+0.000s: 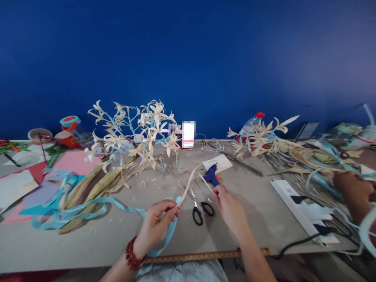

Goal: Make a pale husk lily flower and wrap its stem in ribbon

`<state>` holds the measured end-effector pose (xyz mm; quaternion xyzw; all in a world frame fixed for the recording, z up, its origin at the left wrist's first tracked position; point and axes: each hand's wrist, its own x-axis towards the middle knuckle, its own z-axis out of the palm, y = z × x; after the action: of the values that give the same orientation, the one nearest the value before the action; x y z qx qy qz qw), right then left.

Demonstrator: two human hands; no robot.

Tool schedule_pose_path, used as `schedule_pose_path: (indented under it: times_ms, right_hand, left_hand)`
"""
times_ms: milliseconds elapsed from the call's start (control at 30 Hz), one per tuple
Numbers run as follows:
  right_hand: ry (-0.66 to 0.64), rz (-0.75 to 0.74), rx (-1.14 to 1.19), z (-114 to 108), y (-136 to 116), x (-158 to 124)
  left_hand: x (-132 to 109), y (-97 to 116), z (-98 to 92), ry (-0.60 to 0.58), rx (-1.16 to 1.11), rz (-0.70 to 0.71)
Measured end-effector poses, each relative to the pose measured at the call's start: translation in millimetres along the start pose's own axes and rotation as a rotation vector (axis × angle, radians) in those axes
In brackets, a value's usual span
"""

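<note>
My left hand [160, 219] is closed, pinching the end of a narrow pale husk-like strip [189, 182]. A light blue ribbon [170, 233] passes by the same fingers and trails to the left. With its fingers wrapped round the handle, my right hand [230, 207] holds a blue hot glue gun [210, 174]. The gun's nozzle points up and away, over a white card [221, 162]. Between my hands lies a pair of scissors [197, 209] with black handles, its blades pointing away from me.
Pale handmade flowers [147, 133] stand at the back left; more flowers [261, 137] lie at the right. Dried husks [96, 188] and coloured paper [78, 161] are on the left. A power strip [293, 207] with cables lies right, near another person's hand [354, 192].
</note>
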<state>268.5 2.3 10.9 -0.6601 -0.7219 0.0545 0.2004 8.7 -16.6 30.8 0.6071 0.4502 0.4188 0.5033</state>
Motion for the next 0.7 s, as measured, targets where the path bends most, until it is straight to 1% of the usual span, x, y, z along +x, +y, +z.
schedule_pose_path:
  times_ms: [33, 100, 200, 233, 300, 400, 500, 600, 700]
  right_hand:
    - [-0.019, 0.016, 0.117, -5.1, 0.4, -3.3]
    - [-0.097, 0.044, 0.418, -11.7, -6.1, -10.5]
    - [-0.241, 0.1, 0.868, -11.3, -31.8, -20.5]
    - [-0.284, 0.129, 0.975, -9.2, -41.9, -23.2]
    - [-0.357, 0.165, 1.096, -4.7, -59.7, -26.7]
    - [-0.36, 0.106, 1.063, -0.2, -74.3, -27.7]
    - [-0.328, 0.03, 0.943, 1.8, -77.8, -25.4]
    - [-0.32, 0.001, 0.861, 2.5, -79.5, -22.6]
    - [-0.312, -0.024, 0.817, 1.8, -82.5, -20.2]
  left_hand:
    - [1.0, -0.5, 0.9, -0.006, -0.031, -0.014]
    - [3.6, -1.1, 4.3, -0.025, -0.077, -0.035]
    - [7.4, -0.2, 10.1, -0.063, -0.062, -0.024]
    - [8.3, 0.5, 11.4, -0.076, -0.042, -0.01]
    - [9.2, 2.3, 12.2, -0.098, 0.005, 0.02]
    - [8.9, 5.6, 9.6, -0.122, 0.061, 0.047]
    - [7.6, 9.6, 6.0, -0.137, 0.103, 0.072]
    - [5.9, 13.1, 4.1, -0.139, 0.13, 0.096]
    - [3.7, 13.9, 4.0, -0.112, 0.154, 0.118]
